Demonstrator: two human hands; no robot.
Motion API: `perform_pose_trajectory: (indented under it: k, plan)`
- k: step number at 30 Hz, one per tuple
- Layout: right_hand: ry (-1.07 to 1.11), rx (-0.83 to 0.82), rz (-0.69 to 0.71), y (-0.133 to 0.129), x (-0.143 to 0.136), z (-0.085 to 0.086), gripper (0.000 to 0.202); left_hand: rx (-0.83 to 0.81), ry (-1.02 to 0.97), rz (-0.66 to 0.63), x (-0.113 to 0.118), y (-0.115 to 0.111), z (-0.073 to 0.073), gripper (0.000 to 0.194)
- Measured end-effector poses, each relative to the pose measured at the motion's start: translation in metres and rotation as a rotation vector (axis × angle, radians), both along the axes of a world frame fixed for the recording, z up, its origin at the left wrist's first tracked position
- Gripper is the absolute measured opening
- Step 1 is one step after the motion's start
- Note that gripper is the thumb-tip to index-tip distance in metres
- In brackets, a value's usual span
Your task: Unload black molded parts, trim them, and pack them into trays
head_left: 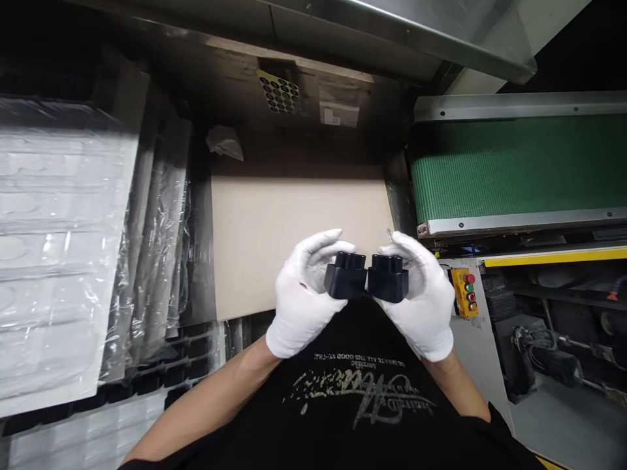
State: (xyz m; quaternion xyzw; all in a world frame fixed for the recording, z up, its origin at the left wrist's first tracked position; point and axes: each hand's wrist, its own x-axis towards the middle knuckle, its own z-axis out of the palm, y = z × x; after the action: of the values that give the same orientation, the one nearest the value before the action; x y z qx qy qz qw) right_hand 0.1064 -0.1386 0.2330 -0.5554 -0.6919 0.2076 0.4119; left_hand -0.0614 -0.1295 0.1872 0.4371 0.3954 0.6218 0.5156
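My left hand (304, 287), in a white glove, is closed around a black plastic housing (345, 277) with a narrower, rounded, ribbed top. A matching black housing (388, 279) is gripped in my right hand (421, 294), also gloved in white. The two housings are held side by side, with their inner edges very close; I cannot tell whether they touch. Thin metal tips (388, 233) stick up beside my right fingers, and the rest of that tool is hidden. Below both hands lies a beige board (298, 235) on the bench.
Clear plastic trays (59, 215) and wrapped stacks (161, 215) stand at the left. A green conveyor belt (519, 166) runs at the right, above a yellow button box (464, 292). At the back are a sheet of round stickers (279, 93) and a crumpled white wipe (225, 141).
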Motion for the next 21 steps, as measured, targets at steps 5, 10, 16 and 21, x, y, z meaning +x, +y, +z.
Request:
perform_pose_trajectory:
  k: [5, 10, 16, 21]
  plan:
    - [-0.194, 0.114, 0.006, 0.001, -0.004, -0.002, 0.062, 0.085, 0.293, 0.047, 0.002, -0.001, -0.004, 0.058]
    - [-0.367, 0.148, 0.054, 0.002, -0.01, -0.003, 0.06, 0.189, 0.506, 0.073, 0.005, 0.0, -0.008, 0.06]
    - [-0.403, 0.112, 0.068, 0.004, -0.012, -0.005, 0.057, 0.209, 0.598, 0.085, 0.003, 0.002, -0.006, 0.059]
    - [-0.416, 0.111, 0.092, 0.006, -0.013, -0.005, 0.055, 0.205, 0.619, 0.096, 0.002, 0.001, -0.005, 0.059]
